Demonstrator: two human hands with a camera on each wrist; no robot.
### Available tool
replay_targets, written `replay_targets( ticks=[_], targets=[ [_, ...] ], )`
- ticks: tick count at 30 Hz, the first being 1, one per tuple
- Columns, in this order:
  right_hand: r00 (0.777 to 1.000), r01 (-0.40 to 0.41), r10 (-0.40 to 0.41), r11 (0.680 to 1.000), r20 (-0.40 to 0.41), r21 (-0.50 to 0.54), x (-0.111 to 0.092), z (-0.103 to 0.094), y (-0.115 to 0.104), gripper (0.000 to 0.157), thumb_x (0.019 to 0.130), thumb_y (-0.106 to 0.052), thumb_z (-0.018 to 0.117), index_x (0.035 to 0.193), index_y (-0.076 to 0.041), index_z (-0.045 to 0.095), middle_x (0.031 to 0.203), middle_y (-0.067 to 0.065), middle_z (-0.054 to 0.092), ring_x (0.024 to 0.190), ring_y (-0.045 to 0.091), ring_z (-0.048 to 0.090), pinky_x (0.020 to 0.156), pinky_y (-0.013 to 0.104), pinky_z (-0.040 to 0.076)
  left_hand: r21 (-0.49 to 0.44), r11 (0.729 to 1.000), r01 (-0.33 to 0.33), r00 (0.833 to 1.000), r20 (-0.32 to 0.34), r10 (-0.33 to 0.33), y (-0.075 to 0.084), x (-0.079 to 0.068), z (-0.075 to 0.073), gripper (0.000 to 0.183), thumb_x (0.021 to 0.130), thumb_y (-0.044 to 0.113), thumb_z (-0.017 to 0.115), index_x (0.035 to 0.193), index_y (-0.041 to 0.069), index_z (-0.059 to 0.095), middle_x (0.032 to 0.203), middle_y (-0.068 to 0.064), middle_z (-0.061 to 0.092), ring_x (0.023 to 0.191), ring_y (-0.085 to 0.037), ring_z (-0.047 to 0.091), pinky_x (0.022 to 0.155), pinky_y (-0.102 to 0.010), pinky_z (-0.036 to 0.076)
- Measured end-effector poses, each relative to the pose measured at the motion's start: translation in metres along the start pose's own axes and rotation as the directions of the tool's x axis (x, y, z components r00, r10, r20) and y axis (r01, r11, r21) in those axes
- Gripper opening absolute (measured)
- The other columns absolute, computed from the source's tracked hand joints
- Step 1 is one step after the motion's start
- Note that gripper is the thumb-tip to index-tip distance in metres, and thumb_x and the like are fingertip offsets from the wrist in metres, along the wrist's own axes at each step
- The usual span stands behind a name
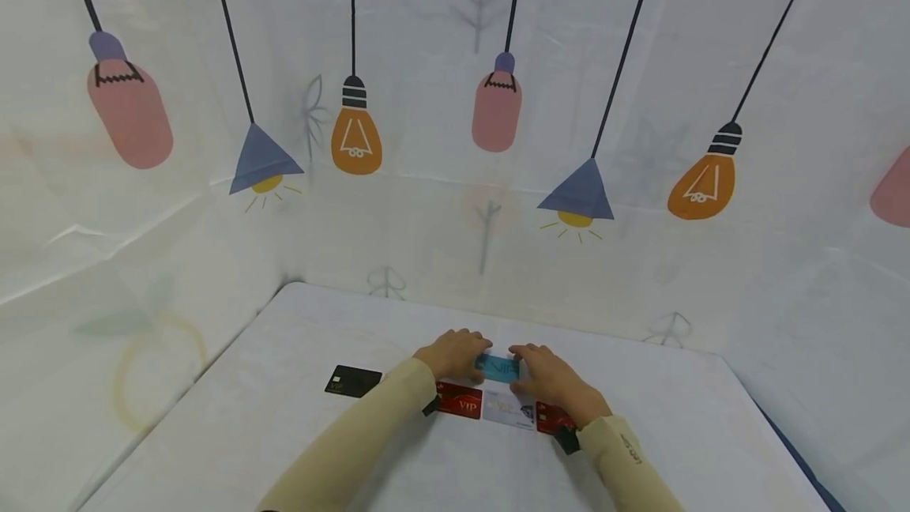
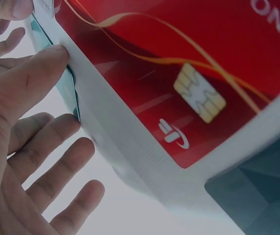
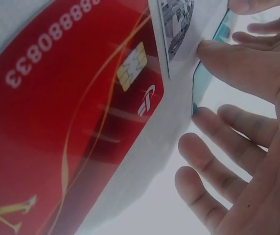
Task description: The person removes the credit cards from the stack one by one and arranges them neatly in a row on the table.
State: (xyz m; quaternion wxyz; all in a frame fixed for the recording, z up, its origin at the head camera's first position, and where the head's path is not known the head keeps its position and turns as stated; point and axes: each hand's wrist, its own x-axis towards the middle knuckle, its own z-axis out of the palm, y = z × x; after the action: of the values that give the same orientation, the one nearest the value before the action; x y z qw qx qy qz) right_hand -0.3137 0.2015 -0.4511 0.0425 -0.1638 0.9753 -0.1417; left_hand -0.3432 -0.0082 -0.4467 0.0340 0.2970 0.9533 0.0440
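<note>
A blue VIP card (image 1: 500, 368) is held between both hands just beyond a row of cards on the white table. My left hand (image 1: 455, 354) pinches its left end, thumb and index finger at the edges; the other fingers spread loosely in the left wrist view. At the right end my right hand (image 1: 550, 376) grips the card the same way, its thumb (image 3: 238, 61) on the near edge. Closest to the hands in the row are a red VIP card (image 1: 460, 401), a white card (image 1: 507, 409) with a diamond picture, and another red card (image 1: 553, 419), partly covered by the right wrist.
At the row's left end lies a black card (image 1: 353, 381) with a chip. The left sleeve (image 1: 355, 441) hides part of the row. The white table (image 1: 284, 354) meets a white sheet backdrop (image 1: 426, 227) printed with hanging lamps behind and to the left.
</note>
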Motion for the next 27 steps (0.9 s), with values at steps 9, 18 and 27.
replay_targets(
  ticks=[9, 18, 27],
  targets=[
    [1.0, -0.013, 0.013, 1.0, -0.002, -0.003, -0.0001, -0.0013, -0.002, 0.065, 0.083, -0.029, 0.085, 0.141, -0.014, 0.058, 0.129, 0.005, 0.062, 0.109, 0.023, 0.054, 0.1, 0.052, 0.049, 0.064, 0.998, -0.029, 0.999, 0.018, 0.028, 0.0039, 0.0006, -0.0047, 0.06, 0.088, 0.038, 0.079, 0.142, 0.02, 0.06, 0.126, 0.003, 0.062, 0.105, -0.013, 0.057, 0.097, -0.035, 0.048],
    [1.0, -0.006, 0.007, 1.0, 0.017, -0.013, 0.0013, -0.0019, -0.002, 0.063, 0.084, -0.029, 0.083, 0.14, -0.013, 0.059, 0.127, 0.005, 0.062, 0.107, 0.022, 0.054, 0.1, 0.051, 0.048, -0.004, 1.0, 0.004, 0.998, 0.059, -0.004, 0.003, 0.0011, -0.0061, 0.06, 0.088, 0.037, 0.079, 0.142, 0.02, 0.059, 0.124, 0.002, 0.058, 0.098, -0.013, 0.053, 0.091, -0.033, 0.05],
    [1.0, 0.018, -0.018, 1.0, 0.016, -0.015, 0.0001, -0.0038, -0.0036, 0.061, 0.084, -0.027, 0.084, 0.138, -0.01, 0.06, 0.124, 0.007, 0.061, 0.105, 0.023, 0.053, 0.099, 0.05, 0.048, 0.045, 0.999, -0.022, 0.999, 0.048, 0.02, 0.0019, 0.0021, -0.0068, 0.05, 0.089, 0.038, 0.077, 0.133, 0.02, 0.066, 0.116, 0.0, 0.057, 0.098, -0.015, 0.047, 0.089, -0.032, 0.048]
  ],
)
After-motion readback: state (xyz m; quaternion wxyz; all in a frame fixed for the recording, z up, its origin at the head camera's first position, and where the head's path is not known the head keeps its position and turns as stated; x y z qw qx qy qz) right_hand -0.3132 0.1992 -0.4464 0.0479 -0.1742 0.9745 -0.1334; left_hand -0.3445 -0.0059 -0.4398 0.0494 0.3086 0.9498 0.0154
